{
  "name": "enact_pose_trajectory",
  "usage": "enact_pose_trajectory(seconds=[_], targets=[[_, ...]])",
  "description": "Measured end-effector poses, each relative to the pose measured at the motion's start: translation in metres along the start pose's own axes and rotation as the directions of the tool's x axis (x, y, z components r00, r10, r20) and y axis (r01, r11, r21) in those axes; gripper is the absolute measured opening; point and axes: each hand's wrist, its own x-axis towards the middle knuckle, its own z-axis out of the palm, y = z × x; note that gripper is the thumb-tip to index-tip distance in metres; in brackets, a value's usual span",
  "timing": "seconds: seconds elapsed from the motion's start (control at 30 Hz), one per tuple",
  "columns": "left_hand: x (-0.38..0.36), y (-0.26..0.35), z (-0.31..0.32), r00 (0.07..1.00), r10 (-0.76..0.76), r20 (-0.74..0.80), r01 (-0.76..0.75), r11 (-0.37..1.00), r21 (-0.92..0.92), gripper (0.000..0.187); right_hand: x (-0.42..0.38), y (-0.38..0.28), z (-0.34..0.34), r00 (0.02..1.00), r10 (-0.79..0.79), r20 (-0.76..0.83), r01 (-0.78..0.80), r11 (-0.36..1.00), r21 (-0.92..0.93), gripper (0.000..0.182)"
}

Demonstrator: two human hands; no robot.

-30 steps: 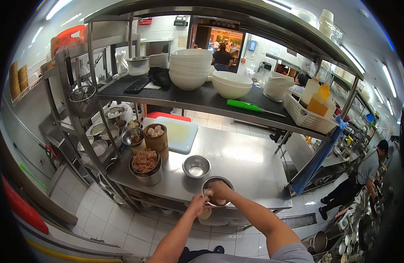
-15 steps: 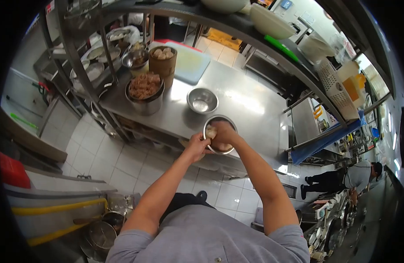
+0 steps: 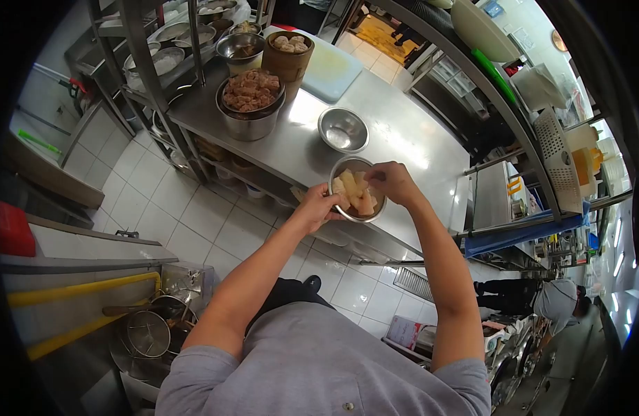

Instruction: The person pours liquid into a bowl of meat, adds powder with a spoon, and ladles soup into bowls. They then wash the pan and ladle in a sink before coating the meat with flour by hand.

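Observation:
My left hand grips the rim of a steel bowl at its left side. Pale yellowish and pinkish pieces of food lie inside that bowl. My right hand is over the bowl's right side, its fingertips pinched together at the food; whatever they hold is too small to tell. Just behind stands a second steel bowl with nothing visible in it. Farther left, a steel pot carries a heap of reddish-brown meat. Beside it, dumplings sit in a bamboo steamer.
A steel table spreads in front of me, with a pale cutting board toward its back. An overhead shelf arches across the right, holding a white basket. Another person stands at the far right beside cookware.
My right hand has lifted out of the bowl's inside to its right side, uncovering the food pieces. The view has shifted, and my left hand still holds the rim.

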Motion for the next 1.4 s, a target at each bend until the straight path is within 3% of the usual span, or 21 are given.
enact_pose_trajectory(seconds=[0.1,0.13,0.23,0.37,0.5,0.6,0.7,0.8,0.9,1.1,1.13,1.23,1.27,1.4], targets=[[-0.003,0.001,0.001,1.0,0.025,0.017,-0.025,0.999,-0.031,0.027,-0.008,0.0,0.009,1.0,0.007,-0.017,-0.007,1.0,0.014,0.025],[-0.004,0.001,0.001,0.999,0.031,0.024,-0.03,0.999,-0.04,0.027,-0.012,-0.003,0.012,0.997,0.008,0.073,-0.014,0.997,0.078,0.027],[-0.006,0.0,0.007,0.999,0.026,0.021,-0.026,1.0,0.013,0.028,-0.014,-0.014,0.038,0.989,-0.123,-0.083,0.127,0.991,0.038,0.028],[-0.003,-0.005,0.001,0.999,0.033,0.023,-0.033,0.999,0.019,0.028,-0.012,-0.011,0.049,0.977,-0.181,-0.114,0.165,0.976,-0.142,0.022],[-0.005,-0.004,-0.003,1.0,0.017,0.014,-0.017,0.999,0.049,0.028,-0.013,-0.017,0.037,0.988,-0.135,-0.077,0.127,0.987,-0.103,0.019],[-0.007,-0.005,-0.002,1.0,0.026,0.017,-0.027,0.998,0.049,0.028,-0.02,-0.028,0.034,0.989,-0.11,-0.098,0.122,0.985,0.126,0.019],[-0.007,-0.008,-0.001,0.999,0.038,0.03,-0.039,0.998,0.05,0.028,-0.023,-0.04,0.04,0.99,-0.077,-0.117,0.099,0.976,0.192,0.021],[-0.009,-0.009,0.0,0.999,0.03,0.028,-0.031,0.999,0.037,0.028,-0.018,-0.033,0.055,0.984,0.002,-0.177,0.021,0.991,0.13,0.021],[-0.013,-0.01,-0.002,0.999,0.039,-0.013,-0.038,0.999,0.017,0.027,-0.019,-0.025,0.059,0.978,-0.073,-0.197,0.086,0.995,0.056,0.021],[-0.017,-0.015,-0.014,0.997,0.061,-0.044,-0.064,0.997,-0.049,0.026,-0.026,-0.028,0.041,0.994,-0.04,-0.106,0.039,0.999,-0.017,0.029],[-0.019,-0.014,-0.017,0.997,0.066,-0.029,-0.067,0.997,-0.039,0.027,-0.027,-0.037,0.04,0.996,-0.069,-0.062,0.068,0.998,-0.012,0.05],[-0.016,-0.027,-0.024,0.988,0.148,-0.048,-0.147,0.989,0.014,0.029,-0.008,-0.035,0.075,0.985,-0.172,0.02,0.172,0.958,-0.231,0.07],[-0.018,-0.025,-0.029,0.99,0.103,-0.091,-0.1,0.994,0.036,0.03,-0.002,-0.052,0.073,0.991,-0.064,0.117,0.087,0.975,-0.203,0.077],[-0.04,-0.005,-0.059,0.986,0.126,-0.105,-0.132,0.99,-0.058,0.03,0.038,-0.059,0.107,0.954,-0.176,0.244,0.24,0.933,-0.266,0.062]])
